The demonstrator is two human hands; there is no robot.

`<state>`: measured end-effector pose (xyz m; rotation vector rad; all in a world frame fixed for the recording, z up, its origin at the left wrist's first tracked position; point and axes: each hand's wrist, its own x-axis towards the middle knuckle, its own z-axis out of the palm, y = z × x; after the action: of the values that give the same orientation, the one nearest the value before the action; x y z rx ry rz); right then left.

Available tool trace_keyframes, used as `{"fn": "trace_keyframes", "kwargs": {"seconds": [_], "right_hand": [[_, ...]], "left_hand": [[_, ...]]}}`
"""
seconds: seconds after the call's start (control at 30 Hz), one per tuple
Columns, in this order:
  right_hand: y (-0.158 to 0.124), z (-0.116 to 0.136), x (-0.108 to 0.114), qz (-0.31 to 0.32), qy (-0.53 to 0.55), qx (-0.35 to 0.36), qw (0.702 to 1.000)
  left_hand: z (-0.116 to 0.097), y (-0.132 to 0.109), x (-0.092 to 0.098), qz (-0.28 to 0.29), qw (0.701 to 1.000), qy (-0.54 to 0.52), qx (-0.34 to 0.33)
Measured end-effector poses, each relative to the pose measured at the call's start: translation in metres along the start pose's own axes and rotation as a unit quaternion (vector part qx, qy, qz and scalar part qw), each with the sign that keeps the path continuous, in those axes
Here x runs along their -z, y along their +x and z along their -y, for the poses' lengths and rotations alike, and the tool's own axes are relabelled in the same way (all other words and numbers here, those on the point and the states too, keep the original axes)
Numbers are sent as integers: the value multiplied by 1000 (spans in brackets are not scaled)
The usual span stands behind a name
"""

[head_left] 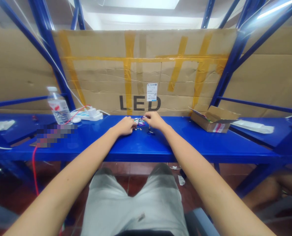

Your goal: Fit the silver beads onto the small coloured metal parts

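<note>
Between my hands, a cluster of small shiny metallic pieces, some purple and greenish, lies on the blue table. My left hand rests at the left side of the cluster with its fingers curled; whatever they hold is hidden. At the cluster's upper right, my right hand has thumb and fingertips pinched together around something too small to name. A few tiny light-coloured bits lie in front of the cluster. Below my right hand sits a small dark shiny item, its kind unclear.
An opened cardboard box stands at the right, beside a white flat packet. To the left are a water bottle, a white power strip and a red cable. A large cardboard sheet backs the table between blue posts.
</note>
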<state>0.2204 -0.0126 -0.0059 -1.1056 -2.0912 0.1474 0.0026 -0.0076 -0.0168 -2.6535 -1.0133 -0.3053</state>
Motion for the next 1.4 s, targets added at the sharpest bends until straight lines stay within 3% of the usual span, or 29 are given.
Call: {"fn": "trace_keyframes", "kwargs": {"seconds": [0.27,0.73,1.0,1.17,1.4], "right_hand": [[1,0,0,6,-7,-6,1000],[0,0,2,7,-11,-1,1000],[-2,0,4,29,-22,-27,999],[-2,1,4,57,22,-57,997],[-2,14,2,71,216,-107,968]], "left_hand": [[-10,0,5,13,999,40,-1],[9,1,-4,3,1000,13,12],[15,1,-2,-37,993,-63,94],[16,3,-7,-109,961,-225,121],[-1,13,-19,-172,878,-434,105]]}}
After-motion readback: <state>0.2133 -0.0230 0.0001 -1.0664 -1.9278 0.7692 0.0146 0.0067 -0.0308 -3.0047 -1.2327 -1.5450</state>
